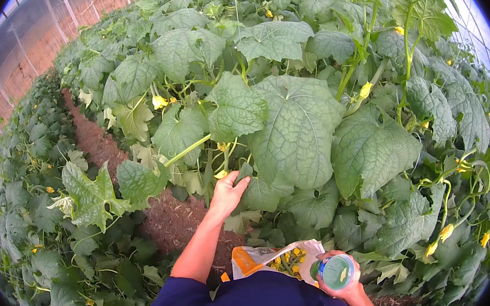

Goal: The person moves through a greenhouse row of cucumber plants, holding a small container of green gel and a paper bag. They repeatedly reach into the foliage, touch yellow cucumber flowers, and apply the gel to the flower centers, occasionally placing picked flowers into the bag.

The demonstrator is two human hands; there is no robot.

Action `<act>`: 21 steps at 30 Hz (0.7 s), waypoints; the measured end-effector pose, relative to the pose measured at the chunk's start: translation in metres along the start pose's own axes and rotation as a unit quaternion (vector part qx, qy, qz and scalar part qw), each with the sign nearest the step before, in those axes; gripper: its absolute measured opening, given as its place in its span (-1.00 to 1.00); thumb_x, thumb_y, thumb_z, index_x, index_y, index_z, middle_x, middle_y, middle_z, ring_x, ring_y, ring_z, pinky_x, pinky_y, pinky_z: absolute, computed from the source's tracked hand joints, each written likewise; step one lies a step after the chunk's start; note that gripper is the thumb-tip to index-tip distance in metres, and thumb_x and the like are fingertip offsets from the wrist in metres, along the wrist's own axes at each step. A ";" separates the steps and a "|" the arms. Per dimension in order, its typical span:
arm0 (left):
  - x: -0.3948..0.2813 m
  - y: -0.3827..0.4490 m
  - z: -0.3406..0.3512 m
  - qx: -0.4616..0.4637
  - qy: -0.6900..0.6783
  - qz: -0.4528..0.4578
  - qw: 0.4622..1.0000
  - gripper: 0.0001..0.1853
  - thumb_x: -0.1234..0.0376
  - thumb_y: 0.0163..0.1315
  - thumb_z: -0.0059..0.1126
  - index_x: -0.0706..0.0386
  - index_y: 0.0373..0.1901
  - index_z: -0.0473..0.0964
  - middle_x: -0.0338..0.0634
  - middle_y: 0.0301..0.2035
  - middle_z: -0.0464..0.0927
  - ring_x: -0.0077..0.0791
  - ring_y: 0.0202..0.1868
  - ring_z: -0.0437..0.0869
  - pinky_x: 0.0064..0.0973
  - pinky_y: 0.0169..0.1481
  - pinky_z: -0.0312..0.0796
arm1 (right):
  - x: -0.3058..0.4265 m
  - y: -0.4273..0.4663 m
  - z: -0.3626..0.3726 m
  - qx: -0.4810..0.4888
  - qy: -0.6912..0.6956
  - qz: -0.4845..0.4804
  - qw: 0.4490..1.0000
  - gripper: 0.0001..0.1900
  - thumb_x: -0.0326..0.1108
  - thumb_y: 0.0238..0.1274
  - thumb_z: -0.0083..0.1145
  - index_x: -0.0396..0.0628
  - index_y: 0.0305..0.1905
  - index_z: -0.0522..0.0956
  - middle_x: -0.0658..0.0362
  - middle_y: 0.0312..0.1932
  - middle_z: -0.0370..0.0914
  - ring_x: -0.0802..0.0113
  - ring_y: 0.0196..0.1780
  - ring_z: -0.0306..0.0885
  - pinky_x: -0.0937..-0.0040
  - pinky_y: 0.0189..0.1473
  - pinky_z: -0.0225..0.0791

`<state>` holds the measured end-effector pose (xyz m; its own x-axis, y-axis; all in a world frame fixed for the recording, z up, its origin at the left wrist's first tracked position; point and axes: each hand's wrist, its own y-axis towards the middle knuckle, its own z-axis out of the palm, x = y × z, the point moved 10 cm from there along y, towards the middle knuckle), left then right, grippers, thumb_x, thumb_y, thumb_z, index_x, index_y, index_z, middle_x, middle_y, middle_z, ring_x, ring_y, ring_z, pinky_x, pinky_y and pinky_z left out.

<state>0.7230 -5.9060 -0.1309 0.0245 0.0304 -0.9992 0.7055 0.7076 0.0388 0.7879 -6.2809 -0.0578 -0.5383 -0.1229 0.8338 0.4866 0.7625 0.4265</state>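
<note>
My left hand [226,196] reaches into the vine foliage, its thumb and fingers at the edge of a green leaf [245,170]. Whether the fingers grip that leaf is unclear. A yellow blossom [220,174] sits just beyond the fingertips, below a thin green young fruit [226,158]. Close to my body, my right hand [352,286] is wrapped around a round cup-like container [337,271] with a clear rim. Its inside looks green, and a pale yellow bit shows in it. Beside it stands a white and orange plastic bag [245,262] holding several yellow flowers and slender green fruits [290,262].
Large-leaved vines [296,129] crowd the front and right, with hanging strings [236,6] among them. A bare soil path [173,218] runs up to the left. Further yellow-tipped fruits hang at the right [447,232]. A brick-coloured wall [8,75] bounds the left.
</note>
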 end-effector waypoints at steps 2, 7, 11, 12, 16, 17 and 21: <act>-0.029 -0.007 -0.020 -0.021 0.026 -0.044 0.999 -0.76 0.40 0.48 0.20 0.30 0.08 0.63 -0.34 -0.18 0.72 -0.71 -0.19 0.61 -0.59 -0.06 0.52 | -0.006 -0.004 -0.003 -0.009 0.011 0.010 1.000 -0.34 -0.45 -0.12 0.55 -0.25 0.15 0.43 -0.02 -0.07 0.72 0.17 0.00 0.75 0.27 0.06 0.57; -0.047 -0.008 -0.072 -0.057 0.088 0.014 0.994 -0.67 0.40 0.41 0.22 0.28 0.17 0.57 -0.21 0.01 0.67 -0.54 -0.01 0.62 -0.48 0.06 0.51 | -0.002 -0.004 -0.006 0.002 0.019 0.004 1.000 -0.26 -0.47 -0.11 0.53 -0.19 0.27 0.41 -0.04 -0.03 0.69 0.10 0.04 0.72 0.21 0.14 0.53; -0.011 0.005 -0.132 -0.035 0.331 0.214 0.918 -0.57 0.35 0.52 0.13 0.26 0.37 0.45 -0.08 0.29 0.53 -0.33 0.29 0.54 -0.35 0.39 0.41 | 0.003 0.006 0.007 0.024 0.028 -0.015 0.999 -0.21 -0.51 -0.10 0.52 -0.13 0.32 0.37 -0.02 -0.01 0.68 0.05 0.06 0.72 0.09 0.15 0.56; 0.012 0.019 -0.148 -0.040 0.132 0.101 0.985 -0.63 0.36 0.51 0.17 0.25 0.29 0.52 -0.12 0.21 0.59 -0.40 0.22 0.57 -0.40 0.33 0.43 | 0.007 0.012 0.012 0.037 0.029 -0.010 0.999 -0.20 -0.52 -0.12 0.53 -0.12 0.33 0.37 -0.02 0.00 0.67 0.04 0.06 0.72 0.08 0.13 0.57; -0.006 0.030 -0.145 -0.064 0.103 0.002 0.993 -0.85 0.36 0.47 0.25 0.24 -0.05 0.65 -0.35 -0.18 0.64 -0.68 -0.15 0.53 -0.59 -0.05 0.42 | 0.019 0.022 0.024 0.015 0.039 -0.052 0.998 -0.25 -0.54 -0.12 0.59 -0.26 0.26 0.43 -0.12 -0.05 0.70 0.01 -0.02 0.75 0.09 0.01 0.62; -0.028 0.027 -0.132 -0.063 0.152 -0.010 0.986 -0.87 0.36 0.47 0.26 0.25 -0.12 0.66 -0.41 -0.27 0.63 -0.74 -0.24 0.50 -0.62 -0.15 0.39 | 0.019 0.021 0.028 0.016 0.043 -0.051 0.998 -0.25 -0.54 -0.12 0.59 -0.27 0.26 0.43 -0.12 -0.06 0.70 0.01 -0.02 0.75 0.09 0.01 0.62; -0.043 0.031 -0.115 0.041 0.150 0.003 0.988 -0.76 0.32 0.47 0.27 0.25 0.05 0.67 -0.40 -0.26 0.69 -0.79 -0.24 0.54 -0.65 -0.12 0.45 | 0.015 0.020 0.039 0.019 0.053 -0.036 0.998 -0.25 -0.51 -0.14 0.61 -0.26 0.24 0.44 -0.11 -0.06 0.70 0.01 -0.03 0.75 0.10 0.01 0.62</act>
<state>0.6626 -5.8040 -0.0858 -0.1734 0.2501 -0.9526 0.7615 0.6474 0.0314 0.7627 -6.2428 -0.0499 -0.4941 -0.2429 0.8347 0.4223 0.7722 0.4747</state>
